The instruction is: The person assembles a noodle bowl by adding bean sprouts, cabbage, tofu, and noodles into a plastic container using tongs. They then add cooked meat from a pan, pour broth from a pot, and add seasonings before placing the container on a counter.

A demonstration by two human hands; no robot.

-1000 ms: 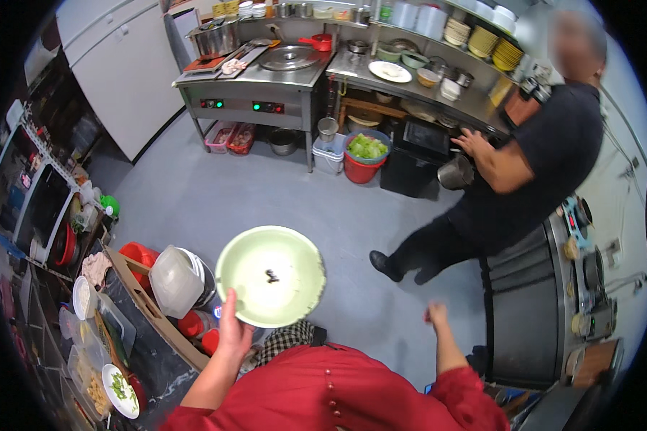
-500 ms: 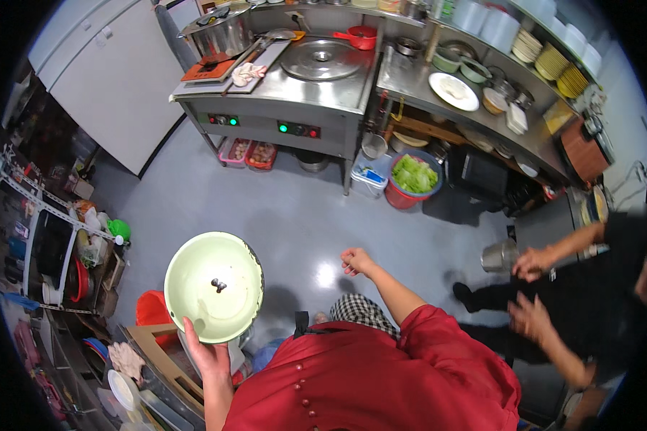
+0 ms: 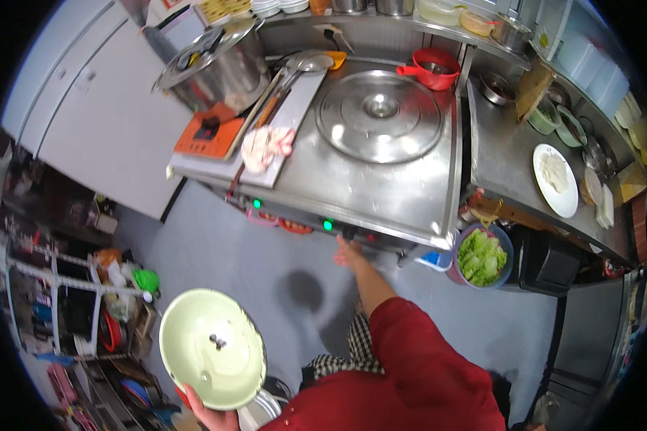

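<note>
A pale green bowl (image 3: 241, 341) with a chipped dark rim is held tilted at the lower left. My left hand (image 3: 212, 413) grips its near edge, thumb over the rim. A few small dark pieces (image 3: 217, 341) lie in the bowl. My right arm stretches forward, and my right hand (image 3: 349, 254) is at the front of the steel cooking counter (image 3: 381, 190), by a dark control knob (image 3: 348, 232). Its fingers look stretched out, slightly blurred; whether they touch the knob I cannot tell. A large round steel lid (image 3: 359, 140) covers the counter's top.
Left on the counter stand a big steel pot (image 3: 223, 75), an orange hot plate (image 3: 207, 134) and a crumpled cloth (image 3: 266, 149). A red saucepan (image 3: 438, 77) sits at the back. Lettuce (image 3: 483, 256) fills a tub at right; a white oval plate (image 3: 564, 194) rests above it.
I have moved forward to the cooking counter, which looks closer. My right hand has reached out to its front panel. The bowl stays in my left hand. The co-worker at right is out of view.
</note>
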